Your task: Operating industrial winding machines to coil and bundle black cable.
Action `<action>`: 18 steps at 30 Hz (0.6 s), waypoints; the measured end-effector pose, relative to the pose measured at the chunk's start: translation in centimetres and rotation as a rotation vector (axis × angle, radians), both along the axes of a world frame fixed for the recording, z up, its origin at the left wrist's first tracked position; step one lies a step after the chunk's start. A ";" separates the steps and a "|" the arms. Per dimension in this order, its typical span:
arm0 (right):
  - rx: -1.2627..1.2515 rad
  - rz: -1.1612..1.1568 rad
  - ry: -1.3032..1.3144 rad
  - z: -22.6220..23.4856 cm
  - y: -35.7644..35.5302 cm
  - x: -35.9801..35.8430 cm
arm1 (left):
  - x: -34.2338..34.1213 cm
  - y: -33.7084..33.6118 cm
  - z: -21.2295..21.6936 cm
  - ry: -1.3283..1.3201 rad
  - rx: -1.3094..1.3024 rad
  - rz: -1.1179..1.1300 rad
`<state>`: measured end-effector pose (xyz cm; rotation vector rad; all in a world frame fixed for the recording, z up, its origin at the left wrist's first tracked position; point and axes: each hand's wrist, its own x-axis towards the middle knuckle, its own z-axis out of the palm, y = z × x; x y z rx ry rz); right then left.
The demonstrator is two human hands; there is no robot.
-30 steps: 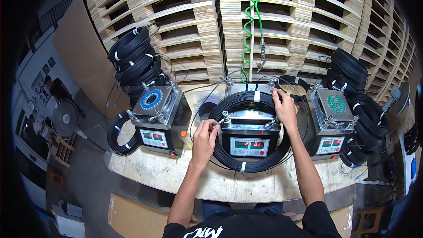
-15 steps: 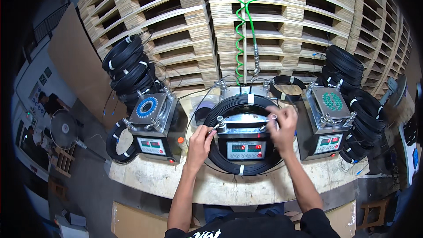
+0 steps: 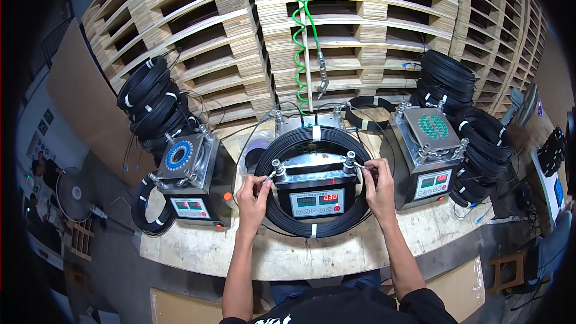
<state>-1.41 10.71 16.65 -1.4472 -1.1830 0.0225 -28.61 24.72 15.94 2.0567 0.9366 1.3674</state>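
Pallets (image 3: pixel 360 12) fill the top of the frame behind a pale worktop (image 3: pixel 240 258). Dead centre sits the middle machine (image 3: pixel 316 177), ringed by a black coil (image 3: pixel 336 228) hiding its base. The left hand (image 3: pixel 251 201) pinches the left lever (image 3: pixel 272 175); the right hand (image 3: pixel 380 189), well apart, pinches the right lever (image 3: pixel 359 165), fingertips covering both ends. Far left, a fan (image 3: pixel 76 192) partly hides a dim person (image 3: pixel 47 171).

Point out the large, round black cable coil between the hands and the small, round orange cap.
Black cable coil (image 3: pixel 342 224), head view: lower right curve.
Orange cap (image 3: pixel 227 197), head view: its top.
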 end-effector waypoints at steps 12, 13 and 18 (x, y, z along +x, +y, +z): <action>-0.149 -0.198 -0.133 1.8 0.0 -1.4 | 0.2 0.0 -0.8 -0.060 -0.016 0.017; -0.094 -0.115 -0.105 1.0 0.2 -1.2 | 0.2 0.1 -0.9 -0.059 -0.018 0.015; -0.204 -0.234 0.005 2.0 1.2 -0.9 | 0.2 0.1 -0.6 -0.062 -0.002 0.034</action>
